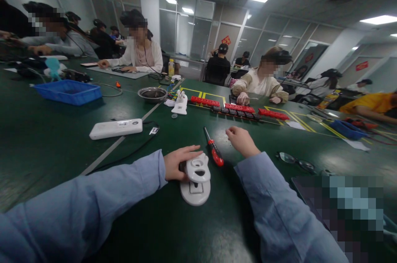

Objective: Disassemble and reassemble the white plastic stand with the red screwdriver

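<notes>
Head view: the white part (pixel 194 192) stood low at the centre of the frame on the green table (pixel 139 221), its holed upper piece overlapping a rounded base. Flat on the table at lower right was a dark device (pixel 305 197), its surface pixelated. Glasses (pixel 296 161) lay above it, right of the right forearm. A red-and-black screwdriver (pixel 216 155) lay between the two hands, its shaft toward the upper left. Left of centre rested a white box (pixel 116 129), with a black cable (pixel 133 149) running below it. Farther up came a white stand (pixel 180 104), a metal bowl (pixel 140 94) to its left, and red strips (pixel 238 108) across the middle. Blue trays sat at far left (pixel 70 97) and far right (pixel 347 130). Beyond, people worked at the table's edge, a bottle (pixel 171 68) among them.

As for fingers, the left hand (pixel 176 164) touched the white part, thumb at its left edge, fingers loosely spread over its far end; whether it gripped firmly, I could not tell. Higher, the right hand (pixel 242 141) was curled, thumb and forefinger together; whether they pinched something small was unclear.
</notes>
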The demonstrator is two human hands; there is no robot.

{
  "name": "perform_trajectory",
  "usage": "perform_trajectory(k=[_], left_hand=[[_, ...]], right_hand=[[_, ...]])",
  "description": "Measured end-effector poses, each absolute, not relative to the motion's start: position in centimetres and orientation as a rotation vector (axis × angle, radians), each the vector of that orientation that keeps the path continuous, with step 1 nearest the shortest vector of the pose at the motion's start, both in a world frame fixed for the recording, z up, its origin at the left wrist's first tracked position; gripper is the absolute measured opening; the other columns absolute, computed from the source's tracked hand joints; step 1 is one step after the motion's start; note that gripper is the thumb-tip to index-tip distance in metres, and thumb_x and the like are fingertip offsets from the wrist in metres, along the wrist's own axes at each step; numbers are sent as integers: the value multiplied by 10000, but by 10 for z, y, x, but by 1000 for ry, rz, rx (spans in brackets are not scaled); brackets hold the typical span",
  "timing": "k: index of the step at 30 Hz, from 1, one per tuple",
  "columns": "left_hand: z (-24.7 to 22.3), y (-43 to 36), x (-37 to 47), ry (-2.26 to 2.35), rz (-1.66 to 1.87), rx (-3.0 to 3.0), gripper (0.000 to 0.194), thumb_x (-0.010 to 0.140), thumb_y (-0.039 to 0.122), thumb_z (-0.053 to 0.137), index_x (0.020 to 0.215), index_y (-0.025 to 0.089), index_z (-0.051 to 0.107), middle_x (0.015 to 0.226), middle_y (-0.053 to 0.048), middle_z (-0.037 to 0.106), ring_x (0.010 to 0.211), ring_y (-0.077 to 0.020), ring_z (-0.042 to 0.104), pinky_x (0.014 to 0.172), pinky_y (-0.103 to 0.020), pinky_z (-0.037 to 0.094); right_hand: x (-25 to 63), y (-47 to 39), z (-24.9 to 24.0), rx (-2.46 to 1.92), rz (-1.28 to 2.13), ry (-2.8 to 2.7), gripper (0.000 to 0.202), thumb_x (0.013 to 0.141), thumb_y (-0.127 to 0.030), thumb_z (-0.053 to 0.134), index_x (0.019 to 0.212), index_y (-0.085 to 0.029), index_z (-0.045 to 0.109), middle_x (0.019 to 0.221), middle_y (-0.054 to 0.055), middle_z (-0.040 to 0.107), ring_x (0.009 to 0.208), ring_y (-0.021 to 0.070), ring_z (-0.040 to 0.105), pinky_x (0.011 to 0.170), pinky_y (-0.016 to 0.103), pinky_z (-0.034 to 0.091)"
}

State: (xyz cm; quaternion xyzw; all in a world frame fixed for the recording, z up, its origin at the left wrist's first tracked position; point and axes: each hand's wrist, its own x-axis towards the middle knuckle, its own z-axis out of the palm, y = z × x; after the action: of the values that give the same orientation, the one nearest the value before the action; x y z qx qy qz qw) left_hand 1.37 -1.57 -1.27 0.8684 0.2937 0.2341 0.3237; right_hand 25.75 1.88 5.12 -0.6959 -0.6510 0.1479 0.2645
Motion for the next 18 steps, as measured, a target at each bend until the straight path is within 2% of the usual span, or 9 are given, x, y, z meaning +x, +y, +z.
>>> perform_trajectory(k=[2,4,8,10,14,18], left_hand=[[-11,-19,15,906,615,2203,932,525,264,713,1335,198,257,1360,-129,331,1228,-276,318,1019,-452,206],[-10,-19,17,954,579,2113,1027,488,246,732,1355,198,183,1298,-122,417,1173,-268,396,1008,-447,230],[-10,-15,18,913,591,2019,1076,428,161,747,1346,196,187,1206,-85,498,1102,-250,462,997,-426,250],[-9,-13,18,911,644,1977,1082,417,140,750,1343,174,192,1192,-95,506,1093,-251,468,995,-425,251],[7,-8,16,871,821,1872,1102,409,168,773,1344,162,190,1199,-126,499,1092,-263,469,982,-432,266],[34,1,15,757,999,1800,1047,446,195,769,1337,178,220,1185,-122,509,1073,-264,484,963,-416,293]], right_hand=[[265,27,30,-1963,399,-1724,119,764,-202,530,673,-147,584,745,80,623,823,205,567,743,303,385],[266,31,15,-1985,414,-1697,100,772,-205,545,707,-140,585,809,71,619,867,196,555,803,340,380],[261,31,17,-1841,434,-1603,117,774,-217,513,743,-143,598,926,102,602,996,222,496,893,359,317],[259,30,26,-1725,496,-1533,152,767,-250,487,746,-155,603,898,96,611,975,230,508,870,344,336],[245,19,34,-1465,747,-1369,212,758,-318,446,759,-160,586,825,57,615,861,186,557,780,300,413],[214,-5,37,-1216,1100,-1242,267,751,-389,478,890,-172,548,845,49,608,769,166,582,673,281,465]])
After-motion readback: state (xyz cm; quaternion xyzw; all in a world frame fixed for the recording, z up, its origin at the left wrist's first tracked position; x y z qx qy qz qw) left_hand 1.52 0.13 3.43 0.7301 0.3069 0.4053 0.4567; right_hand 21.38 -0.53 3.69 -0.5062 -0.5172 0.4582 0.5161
